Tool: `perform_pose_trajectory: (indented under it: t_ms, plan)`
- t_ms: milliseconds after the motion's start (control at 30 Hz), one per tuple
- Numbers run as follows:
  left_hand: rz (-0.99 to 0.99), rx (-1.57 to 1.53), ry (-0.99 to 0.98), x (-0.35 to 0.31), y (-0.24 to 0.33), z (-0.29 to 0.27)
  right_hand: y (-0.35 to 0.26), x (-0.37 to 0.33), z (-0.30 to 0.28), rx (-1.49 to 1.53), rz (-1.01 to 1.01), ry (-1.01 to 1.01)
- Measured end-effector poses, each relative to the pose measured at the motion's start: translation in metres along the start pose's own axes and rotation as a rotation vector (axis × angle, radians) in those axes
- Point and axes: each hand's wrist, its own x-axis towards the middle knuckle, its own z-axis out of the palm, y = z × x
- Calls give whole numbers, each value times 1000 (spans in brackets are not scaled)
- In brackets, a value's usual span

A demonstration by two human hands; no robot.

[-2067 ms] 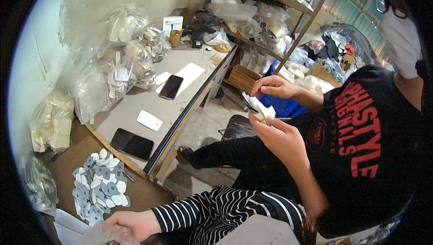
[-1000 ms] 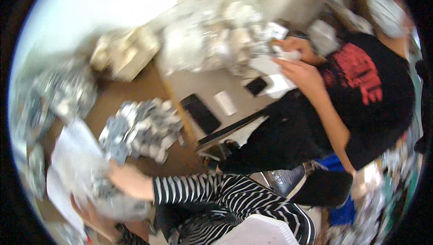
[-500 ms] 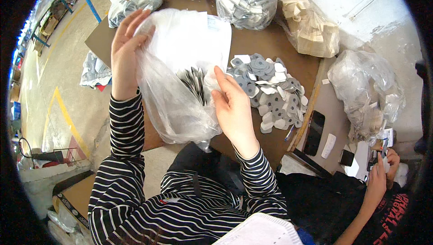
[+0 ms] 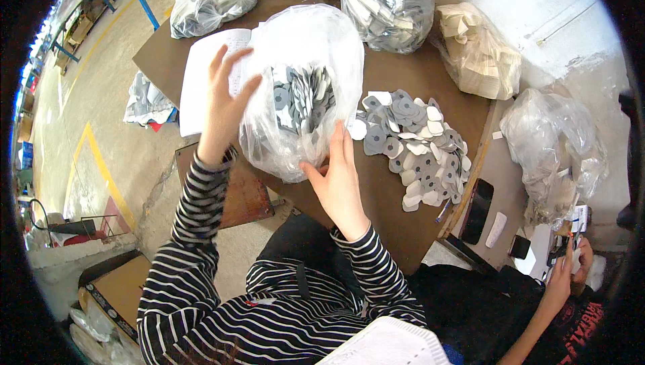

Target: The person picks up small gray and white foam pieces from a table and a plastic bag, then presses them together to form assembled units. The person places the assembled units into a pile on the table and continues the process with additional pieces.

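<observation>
A see-through plastic bag (image 4: 269,153) stands with its mouth open in front of me on the brown table, with many flat grey and white pads (image 4: 302,96) inside. My left hand (image 4: 227,100) is raised at the bag's left side, fingers spread and holding nothing. My right hand (image 4: 341,180) holds the bag's near right side, with thumb and fingers apart against the plastic. To the right of it lies a loose pile of similar grey pads (image 4: 413,153) with dark round centres and white pieces among them.
An open notebook (image 4: 198,83) lies left of the bag. Filled plastic bags (image 4: 386,6) stand along the back and right. A phone (image 4: 477,210) and a pen (image 4: 443,210) lie at the right, where a co-worker's hands (image 4: 564,271) handle a small item.
The bag has been turned and its mouth opened wider, showing more pads. My left hand has let go of its rim and moved nearer to me. The notebook is more exposed.
</observation>
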Motion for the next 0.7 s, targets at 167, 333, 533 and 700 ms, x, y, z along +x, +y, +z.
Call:
perform_pose_trajectory:
  t_ms: [167, 333, 533, 700]
  plan:
    - [-75, 36, -120, -65, -4, 11, 10, -6, -4, 92, -6, -43]
    - [-144, -52, -76, -60, -20, 5, -2, -22, -17, 171, 21, -23]
    - [-26, 10, 2, -28, -13, -22, -8, -44, -31, 174, 84, -62]
    - [152, 142, 4, -61, 28, -2, -4, -55, -43, 118, -16, 31]
